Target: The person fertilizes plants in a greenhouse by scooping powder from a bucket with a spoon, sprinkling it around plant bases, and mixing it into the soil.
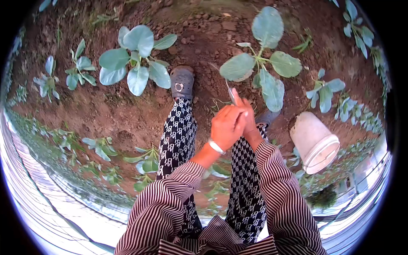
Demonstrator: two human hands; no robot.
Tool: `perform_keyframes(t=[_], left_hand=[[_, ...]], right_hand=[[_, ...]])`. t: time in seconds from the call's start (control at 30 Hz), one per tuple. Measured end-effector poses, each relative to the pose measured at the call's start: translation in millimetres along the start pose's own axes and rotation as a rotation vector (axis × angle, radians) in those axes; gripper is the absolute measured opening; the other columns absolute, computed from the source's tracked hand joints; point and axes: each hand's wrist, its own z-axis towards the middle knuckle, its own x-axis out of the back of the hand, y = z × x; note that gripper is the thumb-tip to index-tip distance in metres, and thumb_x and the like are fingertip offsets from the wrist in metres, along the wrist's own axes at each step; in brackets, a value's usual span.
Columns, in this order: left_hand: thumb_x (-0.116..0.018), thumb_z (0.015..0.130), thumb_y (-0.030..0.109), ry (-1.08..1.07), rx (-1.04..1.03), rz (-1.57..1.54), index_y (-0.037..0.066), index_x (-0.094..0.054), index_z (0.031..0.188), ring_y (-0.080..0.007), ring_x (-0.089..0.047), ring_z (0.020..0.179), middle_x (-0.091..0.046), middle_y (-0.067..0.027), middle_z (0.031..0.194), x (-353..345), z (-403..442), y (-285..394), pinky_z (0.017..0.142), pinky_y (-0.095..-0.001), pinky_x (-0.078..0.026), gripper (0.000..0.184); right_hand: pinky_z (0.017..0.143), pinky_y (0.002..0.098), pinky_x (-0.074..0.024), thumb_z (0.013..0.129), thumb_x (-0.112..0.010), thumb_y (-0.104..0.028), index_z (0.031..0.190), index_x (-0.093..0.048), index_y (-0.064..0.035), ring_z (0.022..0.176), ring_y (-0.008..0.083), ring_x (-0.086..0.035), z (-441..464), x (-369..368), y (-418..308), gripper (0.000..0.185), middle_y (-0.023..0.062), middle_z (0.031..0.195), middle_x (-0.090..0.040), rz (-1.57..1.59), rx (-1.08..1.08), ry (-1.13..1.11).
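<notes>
My left hand point(228, 124), with a white band at the wrist, is closed in front of my body, its fingers bunched against my right hand; whatever it may hold is hidden. My right hand point(245, 111) is wrapped round a thin metal tool point(231, 94), whose curved blade points up and away towards the soil. Just beyond the blade stands a broad-leaved plant point(239, 67). Another leafy plant point(138, 59) grows to the left of my hands.
A white bucket point(308, 131) lies tipped on its side at the right. My dark shoe point(182, 80) rests on brown soil point(123, 102), the other shoe point(267, 117) behind the plant. Smaller plants point(326, 91) grow on both sides.
</notes>
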Motion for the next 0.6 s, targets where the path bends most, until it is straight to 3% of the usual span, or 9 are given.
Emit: perform_keyframes(t=[0.03, 0.13, 0.17, 0.2, 0.27, 0.3, 0.33, 0.53, 0.6], left_hand=[[-0.066, 0.077, 0.005, -0.046, -0.026, 0.039, 0.003, -0.062, 0.082, -0.0243, -0.060, 0.064, -0.062, -0.0106, 0.074, 0.2, -10.1, -0.1, 0.058, -0.0317, -0.049, 0.007], [-0.066, 0.077, 0.005, -0.171, -0.026, 0.110, 0.004, -0.063, 0.083, -0.0213, -0.059, 0.062, -0.062, -0.0095, 0.074, 0.5, -44.4, 10.4, 0.057, -0.0304, -0.048, 0.007], [-0.066, 0.078, 0.006, -0.200, -0.073, 0.177, 0.004, -0.063, 0.083, -0.0214, -0.059, 0.061, -0.062, -0.0098, 0.074, -4.0, -55.2, 14.7, 0.057, -0.0304, -0.048, 0.006], [-0.065, 0.079, 0.006, -0.262, -0.059, 0.240, 0.004, -0.063, 0.084, -0.0222, -0.060, 0.062, -0.062, -0.0102, 0.074, -3.8, -63.3, 26.4, 0.058, -0.0311, -0.049, 0.005], [-0.066, 0.079, 0.007, -0.356, 0.089, 0.326, 0.002, -0.064, 0.082, -0.0212, -0.060, 0.063, -0.063, -0.0103, 0.075, -6.1, -77.1, 55.3, 0.059, -0.0304, -0.048, 0.006], [-0.065, 0.080, 0.007, -0.380, 0.032, 0.332, 0.001, -0.064, 0.082, -0.0187, -0.059, 0.061, -0.063, -0.0100, 0.073, -8.1, -82.2, 65.9, 0.058, -0.0292, -0.048, 0.006], [-0.063, 0.082, 0.007, -0.411, 0.054, 0.341, 0.001, -0.063, 0.081, -0.0219, -0.059, 0.063, -0.062, -0.0109, 0.074, -8.5, -91.8, 68.9, 0.058, -0.0307, -0.048, 0.006], [-0.062, 0.083, 0.011, -0.651, 0.103, 0.500, 0.000, -0.062, 0.081, -0.0152, -0.057, 0.058, -0.060, -0.0080, 0.067, -35.2, -103.4, 125.4, 0.056, -0.0281, -0.047, 0.011], [-0.062, 0.083, 0.011, -0.706, 0.046, 0.582, 0.000, -0.062, 0.082, -0.0149, -0.057, 0.059, -0.061, -0.0080, 0.068, -53.6, -101.3, 142.3, 0.057, -0.0279, -0.047, 0.011]], right_hand=[[0.062, 0.0394, -0.0475, 0.081, -0.061, -0.008, 0.139, -0.040, -0.0120, 0.065, 0.0334, -0.058, -14.0, 4.9, 0.5, 0.061, 0.0193, 0.082, -0.057, 0.163, 0.017, 0.101], [0.059, 0.0312, -0.0461, 0.083, -0.061, -0.007, 0.134, -0.047, -0.0114, 0.066, 0.0176, -0.058, -67.2, 33.5, 2.3, 0.053, 0.0132, 0.082, -0.062, 0.591, -0.362, -0.018], [0.058, 0.0230, -0.0435, 0.086, -0.060, -0.010, 0.132, -0.051, -0.0132, 0.067, 0.0058, -0.054, -94.4, 54.8, 4.5, 0.047, 0.0050, 0.081, -0.063, 0.897, -0.678, -0.120], [0.052, 0.0197, -0.0405, 0.088, -0.058, -0.009, 0.135, -0.047, -0.0142, 0.056, 0.0034, -0.048, -122.5, 74.9, 6.1, 0.049, -0.0017, 0.075, -0.057, 0.981, -0.738, -0.116], [0.046, 0.0201, -0.0374, 0.089, -0.056, -0.009, 0.137, -0.044, -0.0144, 0.051, 0.0042, -0.043, -186.1, 127.8, 7.0, 0.050, -0.0022, 0.071, -0.054, 1.240, -0.884, -0.051], [0.041, 0.0202, -0.0336, 0.090, -0.054, -0.009, 0.139, -0.041, -0.0134, 0.046, 0.0041, -0.038, -222.1, 145.6, 10.3, 0.051, -0.0025, 0.069, -0.052, 1.361, -0.893, 0.074], [0.040, 0.0199, -0.0313, 0.091, -0.049, -0.007, 0.139, -0.040, -0.0117, 0.045, 0.0048, -0.035, -256.7, 171.1, 9.8, 0.049, -0.0013, 0.064, -0.048, 1.415, -0.916, 0.196], [0.032, 0.0189, -0.0280, 0.092, -0.053, -0.016, 0.138, -0.040, -0.0132, 0.039, 0.0046, -0.035, -411.8, 287.6, 52.7, 0.049, -0.0006, 0.062, -0.047, 1.382, -1.047, 1.025], [0.032, 0.0191, -0.0273, 0.090, -0.056, -0.020, 0.137, -0.042, -0.0130, 0.038, 0.0048, -0.034, -439.1, 299.5, 102.9, 0.050, -0.0003, 0.061, -0.048, 1.437, -0.975, 1.213]])
